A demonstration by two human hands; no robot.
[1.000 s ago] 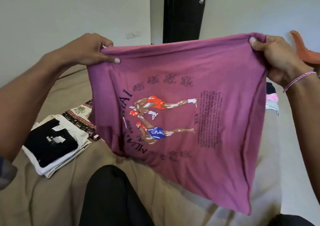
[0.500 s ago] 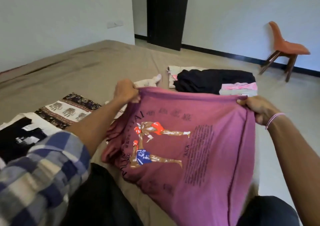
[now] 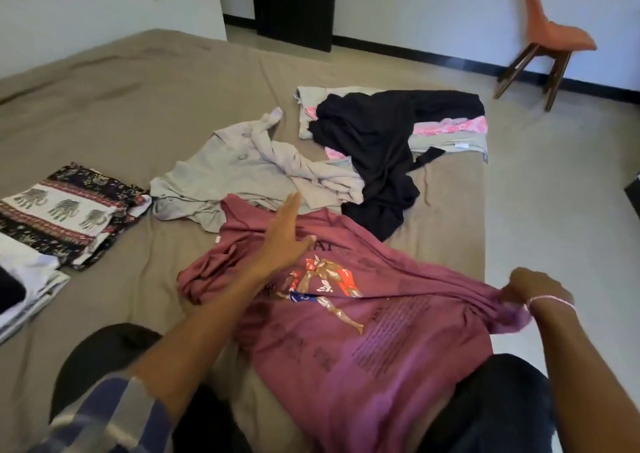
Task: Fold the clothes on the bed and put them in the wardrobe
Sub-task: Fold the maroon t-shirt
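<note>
Left hand lies flat, fingers straight, on the maroon T-shirt. Right hand pinches its edge, beside the bed.

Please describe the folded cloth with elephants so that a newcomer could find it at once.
Start from the brown bed. On its left side, beside the crumpled grey garment, lies the elephant cloth, folded flat. Only it carries a white band of grey elephants between dark patterned borders.
</note>
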